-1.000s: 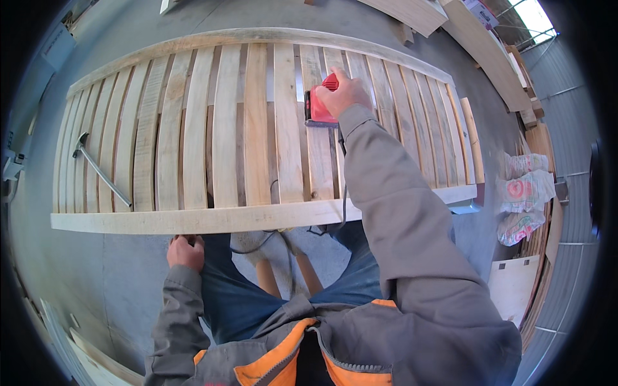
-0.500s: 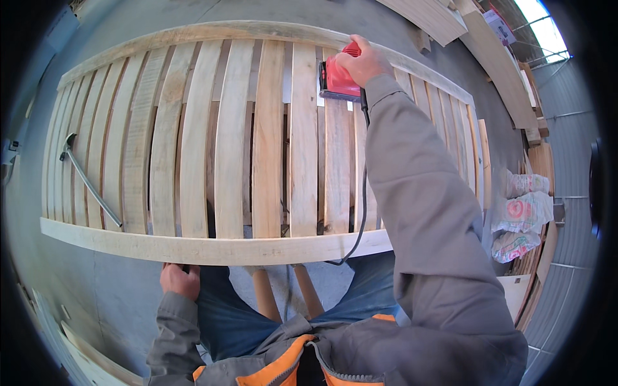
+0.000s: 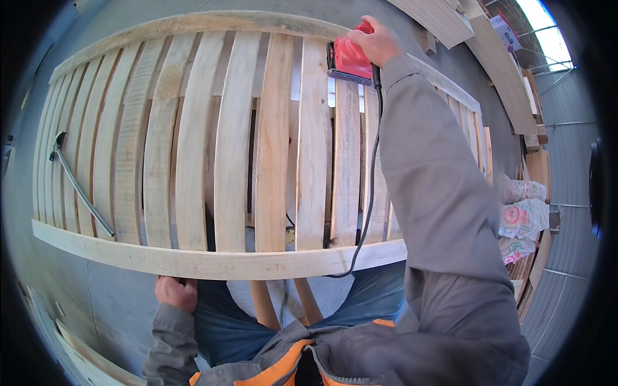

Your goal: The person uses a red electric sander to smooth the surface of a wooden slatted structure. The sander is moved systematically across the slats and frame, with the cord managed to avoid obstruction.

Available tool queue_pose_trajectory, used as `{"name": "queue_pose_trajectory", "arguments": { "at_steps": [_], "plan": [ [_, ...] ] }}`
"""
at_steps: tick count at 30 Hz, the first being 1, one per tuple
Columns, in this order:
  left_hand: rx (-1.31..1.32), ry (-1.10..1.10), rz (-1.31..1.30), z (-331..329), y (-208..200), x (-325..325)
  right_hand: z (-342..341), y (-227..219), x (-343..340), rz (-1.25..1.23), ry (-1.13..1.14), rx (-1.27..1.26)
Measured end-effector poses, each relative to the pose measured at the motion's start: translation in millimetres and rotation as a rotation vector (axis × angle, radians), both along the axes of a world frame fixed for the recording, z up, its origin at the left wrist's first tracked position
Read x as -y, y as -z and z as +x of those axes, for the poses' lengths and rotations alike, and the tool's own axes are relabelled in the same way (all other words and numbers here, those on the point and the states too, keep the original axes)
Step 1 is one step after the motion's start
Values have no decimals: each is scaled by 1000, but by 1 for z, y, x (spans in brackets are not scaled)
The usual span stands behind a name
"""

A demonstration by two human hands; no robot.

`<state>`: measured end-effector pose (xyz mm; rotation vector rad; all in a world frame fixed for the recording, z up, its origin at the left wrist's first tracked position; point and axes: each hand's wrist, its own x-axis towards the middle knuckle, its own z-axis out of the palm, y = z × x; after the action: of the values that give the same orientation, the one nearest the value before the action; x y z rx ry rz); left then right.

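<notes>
My right hand (image 3: 378, 42) is closed round a red electric sander (image 3: 353, 59). The sander's dark base rests at the far end of a slat, beside the far rail of a slatted wooden frame (image 3: 232, 141). A black cord (image 3: 375, 167) runs from the sander over the slats and the near rail (image 3: 212, 262). My left hand (image 3: 176, 294) is low at the near rail's lower edge, left of my leg. Its fingers are curled, and what they hold is hidden by the rail and the hand itself.
A hammer (image 3: 82, 186) with a metal handle lies across the left slats. Stacked boards (image 3: 499, 77) stand at the far right. White bags with red print (image 3: 523, 219) sit on timber at the right, near a grey corrugated wall (image 3: 570, 193). Loose panels (image 3: 90, 354) lie at lower left.
The view has shifted slightly, so the frame's near rail appears lower. The sander stays at the far end of the same slat, still in my right hand. My left hand stays by the near rail.
</notes>
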<state>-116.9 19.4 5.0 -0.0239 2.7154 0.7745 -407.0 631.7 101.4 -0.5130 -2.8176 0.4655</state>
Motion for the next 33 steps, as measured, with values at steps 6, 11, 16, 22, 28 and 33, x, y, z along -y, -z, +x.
{"name": "queue_pose_trajectory", "arguments": {
  "at_steps": [6,11,16,22,28,33],
  "plan": [
    [30,-22,-13,2,-5,2,-11,-9,52,3,-4,31],
    [-43,5,-16,4,2,4,12,0,57,-27,-4,-28],
    [-101,13,24,9,10,11,73,-12,84,-36,2,0],
    [-77,13,-20,11,6,8,160,-20,129,-77,77,101],
    [-64,2,-48,14,8,8,252,-23,166,-93,52,148],
    [-53,8,-32,14,8,8,276,-20,178,-109,36,114]
  ]
}}
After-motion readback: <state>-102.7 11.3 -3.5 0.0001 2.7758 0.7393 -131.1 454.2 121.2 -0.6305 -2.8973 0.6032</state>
